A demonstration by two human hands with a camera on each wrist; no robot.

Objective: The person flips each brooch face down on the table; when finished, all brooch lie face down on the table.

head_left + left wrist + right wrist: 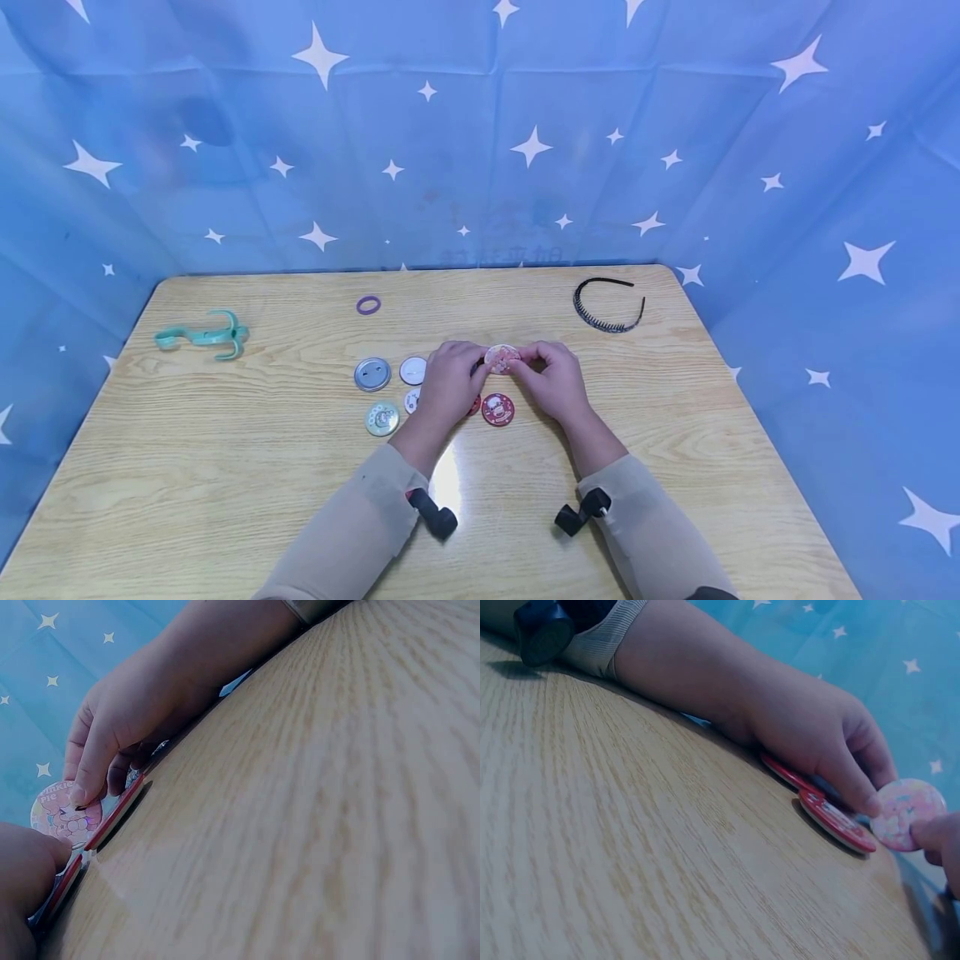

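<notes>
L hand (452,379) & R hand (557,379) both pinch pink badge (501,358), tilted up over tabletop (262,450); red badge (498,410) flat nr R hand, green badge (382,418) left of L hand

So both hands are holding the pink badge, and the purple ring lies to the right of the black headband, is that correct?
Not quite: the purple ring lies to the left of the black headband, as the head view shows. The left hand and right hand do both hold the pink badge.
</notes>
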